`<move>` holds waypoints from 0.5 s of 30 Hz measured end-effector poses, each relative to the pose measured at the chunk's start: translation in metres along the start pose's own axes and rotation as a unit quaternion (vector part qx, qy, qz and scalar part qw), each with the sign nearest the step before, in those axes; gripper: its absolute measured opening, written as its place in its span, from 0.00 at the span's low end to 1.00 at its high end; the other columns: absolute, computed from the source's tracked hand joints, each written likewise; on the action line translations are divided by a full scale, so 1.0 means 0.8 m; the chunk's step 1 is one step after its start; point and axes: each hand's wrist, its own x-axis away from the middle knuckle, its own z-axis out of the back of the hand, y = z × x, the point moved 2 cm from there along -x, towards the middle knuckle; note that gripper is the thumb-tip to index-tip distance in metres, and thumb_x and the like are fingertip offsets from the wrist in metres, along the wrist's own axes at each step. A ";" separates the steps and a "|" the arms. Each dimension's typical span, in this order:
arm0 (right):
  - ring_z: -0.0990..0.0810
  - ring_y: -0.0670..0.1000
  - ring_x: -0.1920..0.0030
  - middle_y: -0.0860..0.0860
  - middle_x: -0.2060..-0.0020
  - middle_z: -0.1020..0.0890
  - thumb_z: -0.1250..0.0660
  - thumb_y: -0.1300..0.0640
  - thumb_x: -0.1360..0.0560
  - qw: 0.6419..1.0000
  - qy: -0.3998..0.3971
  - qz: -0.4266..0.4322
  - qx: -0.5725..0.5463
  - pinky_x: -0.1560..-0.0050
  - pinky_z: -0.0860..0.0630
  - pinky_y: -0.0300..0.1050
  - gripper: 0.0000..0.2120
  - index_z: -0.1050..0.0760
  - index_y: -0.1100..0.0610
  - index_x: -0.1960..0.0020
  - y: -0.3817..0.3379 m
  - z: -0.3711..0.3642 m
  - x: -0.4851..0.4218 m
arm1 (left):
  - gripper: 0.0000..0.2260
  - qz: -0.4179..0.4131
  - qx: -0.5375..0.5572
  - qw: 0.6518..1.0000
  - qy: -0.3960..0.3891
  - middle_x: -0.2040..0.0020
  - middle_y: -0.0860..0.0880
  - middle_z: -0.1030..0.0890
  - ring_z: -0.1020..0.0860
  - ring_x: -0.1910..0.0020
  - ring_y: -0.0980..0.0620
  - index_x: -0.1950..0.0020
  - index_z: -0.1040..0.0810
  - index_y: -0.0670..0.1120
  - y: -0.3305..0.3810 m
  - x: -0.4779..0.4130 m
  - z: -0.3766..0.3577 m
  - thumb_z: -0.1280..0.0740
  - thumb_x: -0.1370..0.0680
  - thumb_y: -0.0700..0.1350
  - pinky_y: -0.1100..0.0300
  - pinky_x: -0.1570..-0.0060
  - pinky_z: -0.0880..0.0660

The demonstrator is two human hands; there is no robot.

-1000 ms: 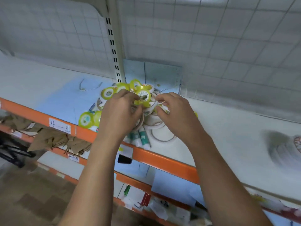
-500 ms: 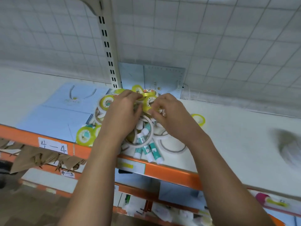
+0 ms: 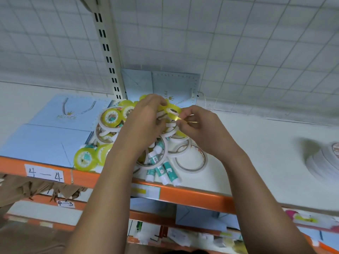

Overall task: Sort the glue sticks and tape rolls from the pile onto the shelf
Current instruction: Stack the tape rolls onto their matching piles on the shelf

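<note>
**A:** Yellow, glossy film: was that what the right hand (image 3: 200, 129) had between thumb and forefinger?

**B:** Yes. It pinched the loose tape end (image 3: 185, 119), a thin shiny strip coming off the yellow tape roll (image 3: 172, 109). Its other fingers were curled in underneath.

**A:** And the left hand (image 3: 145, 121)?

**B:** Its fingers (image 3: 160, 103) were bent over the far rim of that same roll and gripped it. The roll sat at the far top of the pile (image 3: 117, 125), between the two hands.

**A:** What was the pile made of?

**B:** There were fat translucent yellow rolls with round printed cards in their cores. Under the wrists lay white tape rings (image 3: 190, 160), thin flat hoops. The glue sticks (image 3: 162, 174) were smooth white tubes with teal labels, lying flat at the near edge, and a few poked through a ring.

**A:** What did it all rest on?

**B:** On the shelf (image 3: 256, 147), a matt white board with an orange metal lip. Flat blue paper bags (image 3: 55, 136) with twisted cord handles lay to the left, touching the pile. A handwritten label (image 3: 45, 173) reading "4—4" was stuck on the lip.

**A:** What was farther out?

**B:** A white wire grid (image 3: 238, 43) formed the back, with a pale slotted post (image 3: 108, 52) in front of it. At far right stood a blurred stack of white rolls (image 3: 322, 162). Crumpled brown paper (image 3: 23, 187) hung below on the left.
</note>
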 end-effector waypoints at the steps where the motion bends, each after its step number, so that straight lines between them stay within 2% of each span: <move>1: 0.17 0.45 0.53 0.46 0.53 0.17 0.29 0.57 0.25 1.000 0.000 0.005 -0.002 0.49 0.21 0.40 0.03 0.23 0.53 0.54 0.001 0.002 0.001 | 0.15 0.002 0.013 1.000 0.006 0.44 0.49 0.23 0.26 0.44 0.50 0.41 0.25 0.45 0.001 0.001 0.001 0.30 0.27 0.37 0.58 0.47 0.28; 4: 0.19 0.48 0.49 0.45 0.47 0.18 0.28 0.59 0.28 0.999 -0.024 0.025 0.012 0.43 0.22 0.48 0.06 0.24 0.51 0.55 -0.001 0.005 0.004 | 0.14 -0.008 0.041 0.999 0.009 0.51 0.51 0.22 0.24 0.51 0.51 0.44 0.25 0.46 0.004 0.002 0.002 0.29 0.27 0.37 0.55 0.51 0.25; 6: 0.19 0.51 0.47 0.45 0.43 0.19 0.27 0.59 0.29 0.999 -0.034 0.031 0.025 0.42 0.23 0.53 0.08 0.25 0.51 0.55 -0.001 0.006 0.008 | 0.15 -0.018 0.037 0.999 -0.001 0.51 0.51 0.23 0.24 0.52 0.52 0.41 0.23 0.46 0.006 0.003 0.001 0.28 0.26 0.38 0.57 0.51 0.26; 8: 0.19 0.51 0.47 0.42 0.40 0.21 0.27 0.58 0.30 0.999 -0.031 0.030 0.029 0.44 0.23 0.53 0.09 0.25 0.50 0.54 0.000 0.010 0.014 | 0.12 -0.025 0.033 0.999 -0.006 0.52 0.52 0.25 0.24 0.53 0.52 0.44 0.19 0.45 0.006 0.002 0.000 0.27 0.26 0.40 0.60 0.51 0.28; 11: 0.18 0.48 0.49 0.40 0.43 0.20 0.27 0.57 0.31 0.999 -0.021 0.022 0.014 0.47 0.22 0.54 0.09 0.25 0.49 0.55 0.005 0.020 0.026 | 0.09 -0.023 0.043 0.999 0.004 0.50 0.50 0.26 0.25 0.52 0.53 0.48 0.18 0.43 0.012 0.003 -0.003 0.26 0.27 0.41 0.64 0.50 0.31; 13: 0.17 0.46 0.50 0.42 0.44 0.19 0.26 0.57 0.30 1.000 -0.012 0.017 0.007 0.46 0.21 0.52 0.09 0.25 0.49 0.55 0.010 0.029 0.033 | 0.07 -0.024 0.055 0.998 0.007 0.47 0.48 0.26 0.26 0.49 0.56 0.51 0.19 0.43 0.021 0.004 -0.005 0.25 0.28 0.41 0.67 0.48 0.33; 15: 0.17 0.48 0.52 0.44 0.47 0.17 0.26 0.58 0.30 1.000 0.003 0.008 0.011 0.46 0.21 0.53 0.09 0.25 0.49 0.55 0.017 0.041 0.042 | 0.08 -0.030 0.071 0.997 0.005 0.44 0.47 0.23 0.25 0.45 0.53 0.56 0.23 0.44 0.034 0.005 -0.009 0.24 0.28 0.42 0.63 0.44 0.30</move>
